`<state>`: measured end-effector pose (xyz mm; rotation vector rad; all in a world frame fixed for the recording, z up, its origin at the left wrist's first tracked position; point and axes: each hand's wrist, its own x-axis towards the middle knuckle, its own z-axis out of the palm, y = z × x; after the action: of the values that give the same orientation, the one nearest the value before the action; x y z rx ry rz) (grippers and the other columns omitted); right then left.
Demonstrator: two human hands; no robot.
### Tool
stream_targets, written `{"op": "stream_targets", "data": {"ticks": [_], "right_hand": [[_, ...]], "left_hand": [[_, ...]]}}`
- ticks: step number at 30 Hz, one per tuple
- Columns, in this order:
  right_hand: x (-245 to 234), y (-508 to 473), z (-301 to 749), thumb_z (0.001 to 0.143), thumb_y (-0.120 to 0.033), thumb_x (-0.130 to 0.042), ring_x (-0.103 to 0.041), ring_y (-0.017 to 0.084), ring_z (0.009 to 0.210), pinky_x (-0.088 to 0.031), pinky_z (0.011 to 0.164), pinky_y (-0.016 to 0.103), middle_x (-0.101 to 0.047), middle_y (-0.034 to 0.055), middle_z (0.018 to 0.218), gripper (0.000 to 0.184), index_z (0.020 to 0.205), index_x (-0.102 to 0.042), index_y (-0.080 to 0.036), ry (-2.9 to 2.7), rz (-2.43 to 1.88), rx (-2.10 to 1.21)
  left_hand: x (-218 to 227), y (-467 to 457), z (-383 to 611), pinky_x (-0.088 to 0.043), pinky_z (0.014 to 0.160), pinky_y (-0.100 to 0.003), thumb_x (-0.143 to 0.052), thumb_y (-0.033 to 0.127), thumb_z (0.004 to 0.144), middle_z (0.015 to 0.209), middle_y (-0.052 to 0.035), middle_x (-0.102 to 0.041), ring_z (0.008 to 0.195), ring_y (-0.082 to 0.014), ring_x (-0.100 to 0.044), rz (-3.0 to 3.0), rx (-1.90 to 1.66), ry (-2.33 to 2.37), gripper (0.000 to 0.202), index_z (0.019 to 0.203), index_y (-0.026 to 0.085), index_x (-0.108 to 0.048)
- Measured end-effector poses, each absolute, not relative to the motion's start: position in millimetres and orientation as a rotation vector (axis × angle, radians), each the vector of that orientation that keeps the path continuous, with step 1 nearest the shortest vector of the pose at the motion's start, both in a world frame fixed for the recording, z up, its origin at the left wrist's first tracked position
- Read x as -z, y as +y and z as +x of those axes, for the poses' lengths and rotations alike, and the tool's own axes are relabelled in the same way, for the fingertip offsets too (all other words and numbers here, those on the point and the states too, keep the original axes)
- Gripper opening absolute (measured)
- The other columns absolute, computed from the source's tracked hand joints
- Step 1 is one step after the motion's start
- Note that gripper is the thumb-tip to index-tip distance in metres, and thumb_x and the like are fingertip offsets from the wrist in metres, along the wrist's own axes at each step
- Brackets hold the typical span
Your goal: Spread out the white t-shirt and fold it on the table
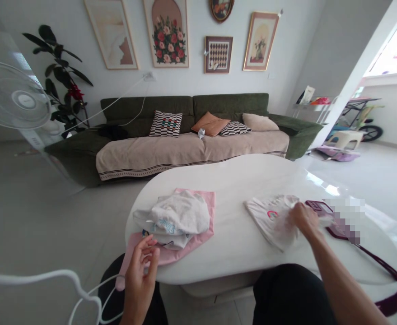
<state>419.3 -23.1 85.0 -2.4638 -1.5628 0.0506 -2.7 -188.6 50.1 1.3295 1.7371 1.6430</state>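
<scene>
My left hand (143,262) is at the near left edge of the table, palm turned inward, fingers loosely bent and apart, holding nothing. Just beyond its fingertips lies a crumpled white cloth garment (184,214) with blue lettering, on top of a flat pink bag (209,212). Over on the right, my right hand (305,220) is closed on a thin translucent plastic bag (285,228). Its fingertips are partly hidden. Under the plastic lies a folded white cloth (261,210) with a small rainbow print.
Right of my right hand lies a purple-framed card holder (315,206) with a dark purple strap (381,262). The white oval table (232,180) stands before a green sofa (144,110). A fan (15,97) and a white cable (49,275) are at the left.
</scene>
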Motion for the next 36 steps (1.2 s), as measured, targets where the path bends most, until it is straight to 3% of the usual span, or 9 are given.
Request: {"op": "stream_targets", "data": {"ticks": [3, 9, 18, 21, 24, 26, 28, 30, 36], "right_hand": [[-121.9, -15.3, 338.9, 0.084, -0.017, -0.033, -0.059, 0.018, 0.084, -0.041, 0.07, 0.025, -0.061, 0.0125, 0.093, 0.028, 0.095, -0.058, -0.012, -1.732, -2.177, 0.033], [-153.8, -43.2, 219.9, 0.088, -0.023, -0.034, -0.055, 0.01, 0.068, -0.039, 0.063, 0.021, -0.058, 0.0031, 0.09, 0.02, 0.091, -0.053, -0.019, -2.166, -1.013, -0.17], [-48.9, -48.8, 320.3, 0.083, -0.02, -0.038, -0.057, 0.014, 0.07, -0.04, 0.066, 0.025, -0.06, 0.0043, 0.076, 0.021, 0.081, -0.059, -0.017, -2.276, -1.484, -0.387], [-28.1, -60.6, 313.7, 0.08, -0.017, -0.043, -0.057, 0.014, 0.072, -0.041, 0.068, 0.025, -0.062, 0.0062, 0.086, 0.027, 0.103, -0.056, -0.017, -2.34, -1.471, -0.535], [-27.3, -63.0, 273.5, 0.074, -0.014, -0.05, -0.058, 0.014, 0.074, -0.041, 0.068, 0.025, -0.061, 0.0067, 0.098, 0.054, 0.127, -0.04, -0.023, -2.282, -1.353, -0.638], [-35.6, -53.3, 239.4, 0.068, -0.011, -0.055, -0.059, 0.014, 0.071, -0.041, 0.065, 0.024, -0.063, 0.0049, 0.092, 0.053, 0.119, -0.048, -0.025, -2.125, -1.322, -0.679], [-51.4, -34.9, 210.7, 0.064, -0.008, -0.056, -0.058, 0.014, 0.064, -0.04, 0.06, 0.023, -0.063, 0.0025, 0.076, 0.032, 0.094, -0.061, -0.021, -1.961, -1.306, -0.706], [-77.2, -11.9, 195.5, 0.066, -0.01, -0.053, -0.057, 0.013, 0.057, -0.04, 0.057, 0.023, -0.06, 0.0005, 0.06, 0.011, 0.072, -0.059, -0.017, -1.848, -1.261, -0.716], [-202.0, 19.5, 248.6, 0.083, -0.029, -0.03, -0.058, 0.012, 0.059, -0.046, 0.056, 0.027, -0.059, 0.0, 0.07, 0.015, 0.09, -0.04, -0.02, -1.313, -1.002, -0.511]], "left_hand": [[-59.1, -179.3, 22.3, -0.048, 0.078, -0.034, -0.053, 0.038, 0.079, 0.103, -0.0089, -0.057, 0.096, -0.0216, -0.056, 1.435, -1.623, 1.654, 0.035, 0.11, 0.02, -0.049], [-85.5, -140.1, 40.6, -0.035, 0.097, -0.041, -0.051, 0.032, 0.081, 0.12, -0.0104, -0.047, 0.115, -0.0245, -0.042, 1.931, -1.638, 1.769, 0.034, 0.113, 0.02, -0.05], [-43.5, -90.9, -32.1, -0.034, 0.091, -0.046, -0.055, 0.031, 0.074, 0.107, -0.0114, -0.056, 0.104, -0.0301, -0.046, 2.058, -1.146, 2.159, 0.04, 0.112, 0.022, -0.057], [-30.9, -90.8, -28.3, -0.035, 0.09, -0.046, -0.054, 0.025, 0.072, 0.104, -0.0109, -0.057, 0.1, -0.0299, -0.048, 1.979, -1.128, 2.191, 0.04, 0.111, 0.022, -0.059], [-29.9, -98.7, -17.5, -0.034, 0.091, -0.047, -0.055, 0.023, 0.071, 0.109, -0.0112, -0.055, 0.101, -0.0304, -0.049, 1.931, -1.263, 2.131, 0.044, 0.115, 0.021, -0.056], [-35.4, -107.9, -12.3, -0.038, 0.089, -0.046, -0.058, 0.025, 0.072, 0.11, -0.0112, -0.055, 0.101, -0.0296, -0.05, 1.837, -1.364, 2.081, 0.044, 0.115, 0.019, -0.054], [-44.0, -118.7, -11.4, -0.041, 0.087, -0.042, -0.059, 0.029, 0.075, 0.11, -0.0107, -0.055, 0.1, -0.0264, -0.052, 1.709, -1.458, 2.072, 0.038, 0.112, 0.018, -0.055], [-53.9, -128.2, -15.1, -0.045, 0.083, -0.04, -0.055, 0.032, 0.081, 0.111, -0.0093, -0.054, 0.097, -0.022, -0.054, 1.618, -1.518, 2.098, 0.032, 0.109, 0.017, -0.054], [-87.1, -118.0, -36.8, -0.048, 0.079, -0.039, -0.05, 0.033, 0.086, 0.112, -0.0069, -0.053, 0.094, -0.0194, -0.055, 1.54, -1.597, 2.156, 0.03, 0.111, 0.016, -0.051]]}}
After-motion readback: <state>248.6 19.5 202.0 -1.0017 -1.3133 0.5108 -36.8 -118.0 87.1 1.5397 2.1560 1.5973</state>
